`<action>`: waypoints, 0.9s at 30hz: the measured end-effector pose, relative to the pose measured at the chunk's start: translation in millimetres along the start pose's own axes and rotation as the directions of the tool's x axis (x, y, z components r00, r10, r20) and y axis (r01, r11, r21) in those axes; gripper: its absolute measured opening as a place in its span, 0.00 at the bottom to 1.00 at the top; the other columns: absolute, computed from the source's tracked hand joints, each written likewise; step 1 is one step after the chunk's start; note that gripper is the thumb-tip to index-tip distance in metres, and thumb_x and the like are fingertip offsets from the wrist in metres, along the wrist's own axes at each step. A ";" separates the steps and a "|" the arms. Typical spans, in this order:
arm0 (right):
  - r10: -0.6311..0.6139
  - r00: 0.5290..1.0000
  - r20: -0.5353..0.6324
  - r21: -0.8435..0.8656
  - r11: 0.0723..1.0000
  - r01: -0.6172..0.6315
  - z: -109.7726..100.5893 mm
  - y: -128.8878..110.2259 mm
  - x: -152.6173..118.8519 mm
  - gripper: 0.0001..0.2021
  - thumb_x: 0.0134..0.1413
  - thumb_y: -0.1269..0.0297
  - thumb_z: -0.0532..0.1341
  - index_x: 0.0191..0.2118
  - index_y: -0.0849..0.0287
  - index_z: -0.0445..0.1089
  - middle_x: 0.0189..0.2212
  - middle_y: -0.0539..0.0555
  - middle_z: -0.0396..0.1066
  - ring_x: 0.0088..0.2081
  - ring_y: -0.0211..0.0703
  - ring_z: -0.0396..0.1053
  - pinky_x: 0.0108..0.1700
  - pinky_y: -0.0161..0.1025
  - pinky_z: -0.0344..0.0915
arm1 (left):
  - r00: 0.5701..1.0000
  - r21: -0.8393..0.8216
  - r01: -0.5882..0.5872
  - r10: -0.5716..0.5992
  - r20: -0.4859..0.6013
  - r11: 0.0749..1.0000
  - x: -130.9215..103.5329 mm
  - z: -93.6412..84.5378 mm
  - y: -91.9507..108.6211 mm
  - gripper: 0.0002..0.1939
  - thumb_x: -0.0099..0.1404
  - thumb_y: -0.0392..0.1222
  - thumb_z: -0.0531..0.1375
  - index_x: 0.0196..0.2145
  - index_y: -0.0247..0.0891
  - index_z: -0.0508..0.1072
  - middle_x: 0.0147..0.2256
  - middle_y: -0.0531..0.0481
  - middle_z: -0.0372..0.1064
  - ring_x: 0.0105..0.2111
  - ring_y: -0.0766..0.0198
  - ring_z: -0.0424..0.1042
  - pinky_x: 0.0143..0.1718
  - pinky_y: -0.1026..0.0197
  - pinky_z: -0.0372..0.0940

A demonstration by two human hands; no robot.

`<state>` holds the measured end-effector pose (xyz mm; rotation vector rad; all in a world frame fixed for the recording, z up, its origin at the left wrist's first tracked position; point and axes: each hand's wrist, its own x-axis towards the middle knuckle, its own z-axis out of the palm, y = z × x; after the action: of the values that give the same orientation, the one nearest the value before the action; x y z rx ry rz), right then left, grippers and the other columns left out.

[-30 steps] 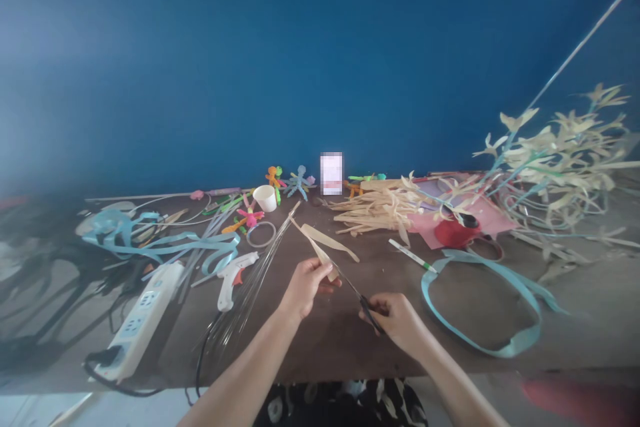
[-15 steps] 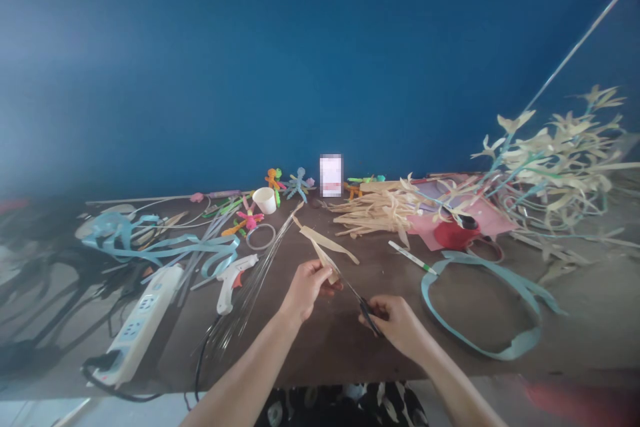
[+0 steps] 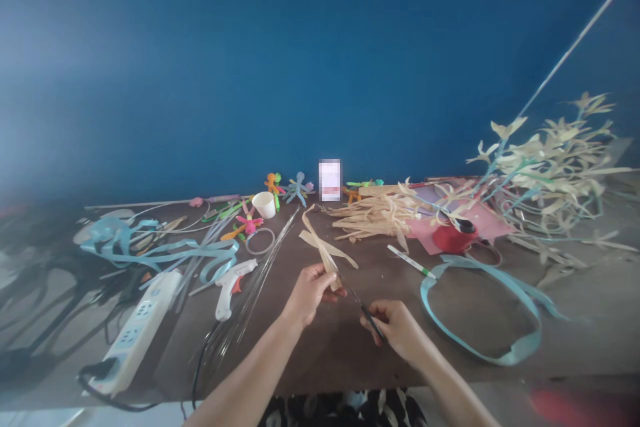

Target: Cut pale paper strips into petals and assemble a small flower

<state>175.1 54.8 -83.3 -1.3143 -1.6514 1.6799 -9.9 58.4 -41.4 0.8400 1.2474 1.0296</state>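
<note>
Pinching the near end of a cream ribbon strip (image 3: 323, 250), the left hand (image 3: 311, 290) is closed on it above the brown table (image 3: 325, 340). The strip's long axis runs from the fingers up and away, leaning slightly left toward the blue wall; a second cream band crosses it and trails right. The right hand (image 3: 397, 328) is closed around the handles of one pair of scissors (image 3: 363, 307), whose thin blades point up-left toward the strip's held end; whether they touch it I cannot tell. Left of the hands lie one white glue gun (image 3: 229, 285), one power strip (image 3: 135, 328) and a fan of thin wires (image 3: 260, 273). To the right, one light-blue ribbon loop (image 3: 483, 320) lies flat, with a single pen (image 3: 411, 261) just beyond it. One white cup (image 3: 264, 204) stands farther back.
</note>
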 end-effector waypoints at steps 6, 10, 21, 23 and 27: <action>0.008 1.000 -0.001 0.010 1.000 -0.008 -1.8 4.2 1.2 0.12 0.41 0.58 0.59 0.20 0.63 0.64 0.10 0.46 0.61 0.15 0.30 0.56 0.20 0.29 0.48 | 1.000 -0.018 -0.005 0.006 0.020 1.000 0.5 1.9 3.0 0.11 0.53 0.46 0.55 0.27 0.34 0.67 0.25 0.49 0.68 0.26 0.62 0.70 0.21 0.66 0.60; 0.010 1.000 -0.003 0.014 1.000 -0.010 -1.4 1.7 0.9 0.13 0.41 0.57 0.59 0.20 0.63 0.64 0.10 0.46 0.61 0.15 0.30 0.56 0.20 0.29 0.48 | 0.999 -0.011 -0.002 0.002 0.037 1.000 0.2 -0.7 6.5 0.13 0.51 0.48 0.56 0.25 0.33 0.68 0.23 0.49 0.68 0.25 0.63 0.70 0.20 0.67 0.60; 0.001 1.000 -0.010 0.017 1.000 -0.001 0.5 1.7 0.0 0.13 0.41 0.57 0.59 0.21 0.64 0.66 0.10 0.45 0.60 0.15 0.31 0.56 0.20 0.29 0.48 | 0.994 -0.041 -0.063 0.059 -0.097 0.997 13.6 -15.0 2.0 0.12 0.52 0.47 0.57 0.27 0.34 0.68 0.23 0.49 0.69 0.24 0.66 0.67 0.21 0.67 0.61; -0.001 1.000 -0.008 0.018 1.000 0.001 0.7 2.5 -0.1 0.13 0.41 0.56 0.59 0.21 0.63 0.66 0.10 0.45 0.59 0.15 0.30 0.55 0.20 0.29 0.48 | 0.994 -0.034 -0.064 0.060 -0.096 0.997 13.8 -15.6 0.5 0.12 0.52 0.47 0.57 0.27 0.34 0.68 0.23 0.49 0.69 0.24 0.65 0.68 0.21 0.66 0.61; -0.003 1.000 0.001 0.005 1.000 0.003 1.4 2.3 -0.5 0.14 0.41 0.55 0.59 0.20 0.63 0.65 0.10 0.45 0.60 0.15 0.31 0.56 0.21 0.29 0.49 | 0.994 -0.040 -0.075 0.071 -0.083 0.996 12.8 -15.5 1.2 0.13 0.51 0.48 0.57 0.27 0.33 0.68 0.24 0.49 0.69 0.24 0.64 0.68 0.23 0.65 0.62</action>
<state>174.9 53.2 -85.5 -1.3084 -1.6473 1.6826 -25.2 70.4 -47.0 0.8227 1.2668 1.1555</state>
